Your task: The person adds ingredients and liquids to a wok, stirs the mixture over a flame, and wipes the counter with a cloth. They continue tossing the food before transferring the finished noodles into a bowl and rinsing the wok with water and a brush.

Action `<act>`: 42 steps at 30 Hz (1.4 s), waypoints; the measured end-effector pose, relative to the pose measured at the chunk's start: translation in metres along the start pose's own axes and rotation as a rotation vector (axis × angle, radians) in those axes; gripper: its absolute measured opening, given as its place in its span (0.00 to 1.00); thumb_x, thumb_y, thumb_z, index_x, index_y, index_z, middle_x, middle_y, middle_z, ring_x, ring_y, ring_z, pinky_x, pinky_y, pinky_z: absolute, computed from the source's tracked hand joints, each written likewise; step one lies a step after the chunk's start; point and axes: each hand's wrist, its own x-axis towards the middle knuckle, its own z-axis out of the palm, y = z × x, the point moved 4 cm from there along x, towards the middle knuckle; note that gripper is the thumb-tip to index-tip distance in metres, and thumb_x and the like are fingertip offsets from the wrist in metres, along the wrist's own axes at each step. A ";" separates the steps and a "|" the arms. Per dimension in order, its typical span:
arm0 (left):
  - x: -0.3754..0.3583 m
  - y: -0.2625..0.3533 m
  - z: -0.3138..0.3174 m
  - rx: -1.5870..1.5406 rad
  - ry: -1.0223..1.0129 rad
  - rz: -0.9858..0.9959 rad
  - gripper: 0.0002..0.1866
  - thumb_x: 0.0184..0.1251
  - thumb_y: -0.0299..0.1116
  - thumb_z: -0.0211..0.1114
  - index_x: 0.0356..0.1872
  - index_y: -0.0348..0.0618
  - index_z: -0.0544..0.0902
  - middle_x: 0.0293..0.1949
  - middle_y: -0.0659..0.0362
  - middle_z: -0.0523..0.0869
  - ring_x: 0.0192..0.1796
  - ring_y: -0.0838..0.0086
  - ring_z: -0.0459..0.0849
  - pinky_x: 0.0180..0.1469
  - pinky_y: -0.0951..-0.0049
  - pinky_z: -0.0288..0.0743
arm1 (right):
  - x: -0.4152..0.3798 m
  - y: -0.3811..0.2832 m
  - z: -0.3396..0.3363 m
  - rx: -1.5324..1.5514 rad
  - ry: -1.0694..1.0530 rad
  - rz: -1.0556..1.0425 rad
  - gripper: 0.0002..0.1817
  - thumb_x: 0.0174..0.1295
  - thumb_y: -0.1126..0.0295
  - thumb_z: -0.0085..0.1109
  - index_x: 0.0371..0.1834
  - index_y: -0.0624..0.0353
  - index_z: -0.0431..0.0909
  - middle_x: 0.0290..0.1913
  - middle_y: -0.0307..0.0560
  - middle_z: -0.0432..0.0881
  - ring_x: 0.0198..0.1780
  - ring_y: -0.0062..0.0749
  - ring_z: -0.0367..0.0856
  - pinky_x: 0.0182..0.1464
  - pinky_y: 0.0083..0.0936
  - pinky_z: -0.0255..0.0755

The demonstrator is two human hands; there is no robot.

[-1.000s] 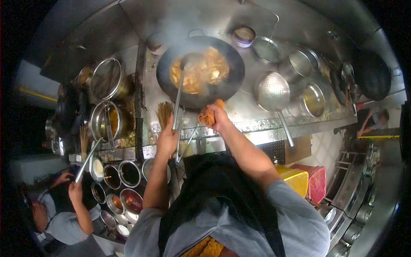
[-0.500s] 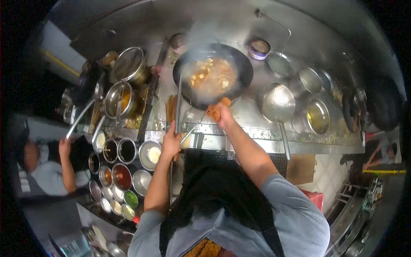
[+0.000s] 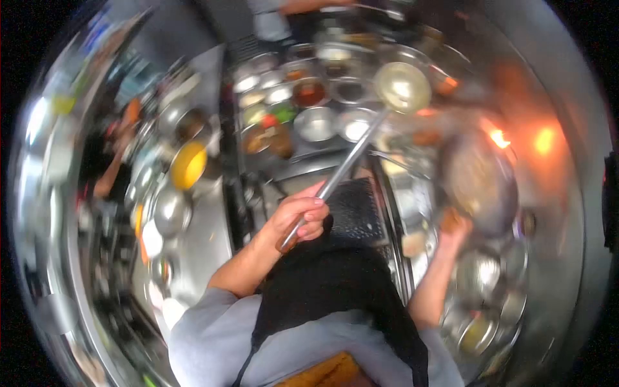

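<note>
In the middle of the head view, my left hand (image 3: 300,219) is wrapped round the shaft of a long metal ladle (image 3: 351,158). The ladle slants up to the right, its round bowl over the ingredient containers. Off to the right, my right hand (image 3: 456,231) closes on an orange-brown cloth (image 3: 449,218) at the near edge of the dark wok (image 3: 506,200). The wok's handle is hidden under cloth and hand. Blurred food and pale broth (image 3: 474,174) show inside the wok. Flames (image 3: 500,138) flare at its far right side.
Metal containers (image 3: 316,122) of ingredients stand ahead, including a red sauce (image 3: 309,92). Pots (image 3: 478,330) and a shiny strainer (image 3: 477,274) sit right of the wok. A yellow-filled bowl (image 3: 189,166) lies left. Another person's sleeve (image 3: 271,26) shows at the top.
My view has swung left, putting the wok on the right. My left hand has lifted the ladle away from the wok towards the ingredient containers. Flames now show; my right hand stays at the wok.
</note>
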 end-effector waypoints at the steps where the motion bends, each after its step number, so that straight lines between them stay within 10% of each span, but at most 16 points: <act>1: -0.033 0.006 -0.003 -0.012 0.035 0.092 0.29 0.75 0.28 0.48 0.75 0.56 0.57 0.19 0.66 0.69 0.12 0.76 0.67 0.16 0.72 0.62 | -0.004 -0.005 0.004 0.011 -0.105 -0.077 0.23 0.61 0.53 0.48 0.48 0.60 0.76 0.41 0.51 0.82 0.41 0.44 0.82 0.43 0.32 0.82; 5: -0.146 0.020 -0.004 0.068 0.203 0.403 0.33 0.72 0.27 0.51 0.76 0.52 0.53 0.19 0.64 0.69 0.12 0.74 0.70 0.15 0.73 0.62 | -0.036 -0.004 0.012 -0.119 0.007 -0.153 0.10 0.52 0.77 0.56 0.37 0.50 0.73 0.36 0.47 0.81 0.35 0.35 0.80 0.32 0.29 0.79; 13: -0.300 0.064 -0.075 0.377 1.062 0.593 0.40 0.63 0.23 0.55 0.77 0.42 0.50 0.21 0.61 0.71 0.12 0.73 0.69 0.15 0.75 0.68 | -0.004 -0.011 -0.008 -0.194 0.191 -0.117 0.15 0.63 0.65 0.48 0.52 0.52 0.73 0.46 0.47 0.81 0.47 0.40 0.82 0.46 0.41 0.82; 24: -0.342 0.119 -0.131 0.441 1.244 0.364 0.31 0.63 0.27 0.59 0.67 0.37 0.60 0.19 0.62 0.73 0.12 0.74 0.70 0.13 0.73 0.63 | -0.008 -0.004 0.015 -0.301 0.263 -0.152 0.14 0.61 0.56 0.58 0.45 0.48 0.80 0.41 0.38 0.85 0.42 0.30 0.84 0.42 0.30 0.80; 28: -0.336 0.130 -0.127 0.415 1.272 0.329 0.41 0.64 0.28 0.59 0.76 0.39 0.48 0.21 0.61 0.75 0.15 0.73 0.72 0.17 0.71 0.65 | -0.001 -0.007 0.005 -0.322 0.285 -0.154 0.15 0.62 0.56 0.57 0.48 0.50 0.79 0.43 0.40 0.85 0.45 0.30 0.84 0.46 0.31 0.80; 31: -0.336 0.133 -0.131 0.232 1.273 0.381 0.28 0.65 0.30 0.60 0.66 0.39 0.66 0.21 0.63 0.75 0.16 0.76 0.71 0.17 0.73 0.64 | 0.002 -0.006 0.007 -0.312 0.145 -0.202 0.17 0.62 0.54 0.56 0.49 0.50 0.79 0.44 0.40 0.84 0.45 0.31 0.83 0.47 0.30 0.79; 33: -0.333 0.132 -0.134 -0.110 1.042 0.428 0.05 0.68 0.30 0.59 0.42 0.45 0.75 0.21 0.66 0.75 0.17 0.79 0.71 0.17 0.75 0.63 | -0.014 -0.001 0.022 -0.324 0.213 -0.170 0.19 0.59 0.54 0.56 0.51 0.47 0.77 0.47 0.39 0.83 0.47 0.35 0.82 0.49 0.38 0.76; 38: -0.322 0.110 -0.144 -0.292 0.724 0.600 0.09 0.71 0.33 0.56 0.29 0.50 0.70 0.21 0.68 0.75 0.17 0.80 0.70 0.18 0.76 0.62 | -0.008 -0.008 0.007 -0.363 0.283 -0.198 0.24 0.58 0.52 0.55 0.58 0.44 0.73 0.52 0.39 0.81 0.54 0.40 0.79 0.57 0.51 0.70; 40: -0.318 0.100 -0.145 -0.379 0.569 0.679 0.09 0.73 0.34 0.54 0.30 0.49 0.70 0.22 0.68 0.76 0.16 0.79 0.71 0.18 0.76 0.62 | -0.016 -0.009 0.009 -0.392 0.318 -0.182 0.17 0.59 0.51 0.57 0.46 0.47 0.80 0.43 0.36 0.84 0.44 0.30 0.82 0.41 0.28 0.75; 42: -0.314 0.085 -0.152 -0.424 0.508 0.733 0.07 0.74 0.34 0.53 0.34 0.47 0.72 0.22 0.68 0.76 0.17 0.79 0.71 0.18 0.76 0.62 | -0.002 -0.012 -0.003 -0.341 0.266 -0.133 0.17 0.59 0.51 0.58 0.45 0.46 0.80 0.42 0.35 0.84 0.43 0.30 0.82 0.39 0.28 0.75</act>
